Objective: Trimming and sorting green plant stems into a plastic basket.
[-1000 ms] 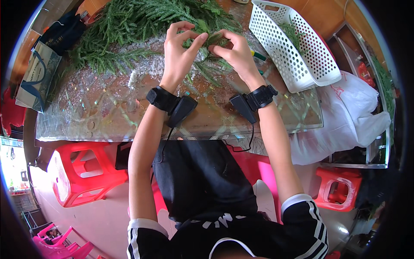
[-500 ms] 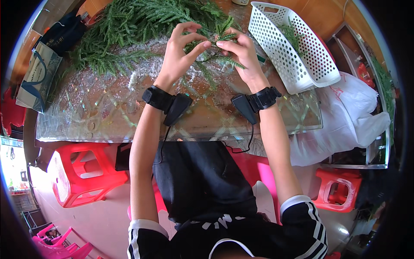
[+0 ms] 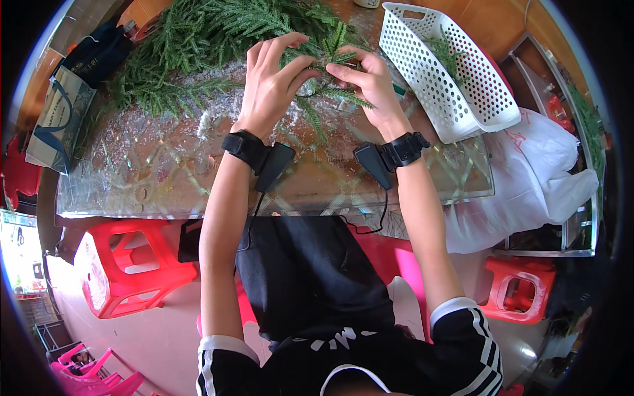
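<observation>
Two hands meet over the glass table [image 3: 165, 178]. The left hand [image 3: 274, 82] and right hand [image 3: 370, 82] pinch one green sprig [image 3: 333, 56] between fingertips; its long axis runs 12 to 6 o'clock, tip up. One foliage pile [image 3: 191, 46] lies at 10 o'clock, one white basket [image 3: 449, 72] at 2 o'clock.

A heap of green sprigs [image 3: 198, 46] is crowding the far side of the desk [image 3: 165, 178], blocking any reach straight ahead. A white perforated basket [image 3: 449, 72] is tilting at the right, closing that side off. The near strip of glass, below both wrists, is lying open, and the left stretch toward the paper bag [image 3: 56, 122] is offering passage.
</observation>
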A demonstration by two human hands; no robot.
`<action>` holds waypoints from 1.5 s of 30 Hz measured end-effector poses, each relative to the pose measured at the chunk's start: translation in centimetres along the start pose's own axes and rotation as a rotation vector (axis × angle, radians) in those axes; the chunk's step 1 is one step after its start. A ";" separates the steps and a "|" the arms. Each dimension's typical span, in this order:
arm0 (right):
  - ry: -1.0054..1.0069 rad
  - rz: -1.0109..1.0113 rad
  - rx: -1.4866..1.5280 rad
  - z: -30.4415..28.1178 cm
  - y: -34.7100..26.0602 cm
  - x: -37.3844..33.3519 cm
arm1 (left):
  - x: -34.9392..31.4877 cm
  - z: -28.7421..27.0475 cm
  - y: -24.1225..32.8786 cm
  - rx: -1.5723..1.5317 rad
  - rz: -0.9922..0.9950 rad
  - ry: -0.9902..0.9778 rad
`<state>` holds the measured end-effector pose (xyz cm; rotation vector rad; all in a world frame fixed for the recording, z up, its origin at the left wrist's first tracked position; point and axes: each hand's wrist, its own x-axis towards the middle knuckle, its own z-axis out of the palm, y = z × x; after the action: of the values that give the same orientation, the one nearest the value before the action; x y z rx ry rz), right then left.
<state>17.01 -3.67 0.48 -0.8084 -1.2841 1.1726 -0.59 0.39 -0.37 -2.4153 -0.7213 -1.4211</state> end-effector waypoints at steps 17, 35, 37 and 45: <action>-0.229 0.278 0.208 -3.5 0.6 0.9 | -0.1 -0.5 1.3 0.139 0.341 0.035; -0.072 0.289 0.003 -2.2 -0.2 0.4 | 0.3 0.0 1.1 -0.013 0.213 -0.132; -0.059 0.256 -0.015 -1.8 -0.1 0.4 | 0.3 -0.1 0.9 -0.005 0.216 -0.118; 0.013 -0.010 -0.302 -0.6 0.6 0.7 | 0.5 -0.5 0.6 0.068 0.160 -0.102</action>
<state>17.35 -2.75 0.00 -1.0248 -1.4736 0.9754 -0.40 -0.18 0.33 -2.4465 -0.5741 -1.2008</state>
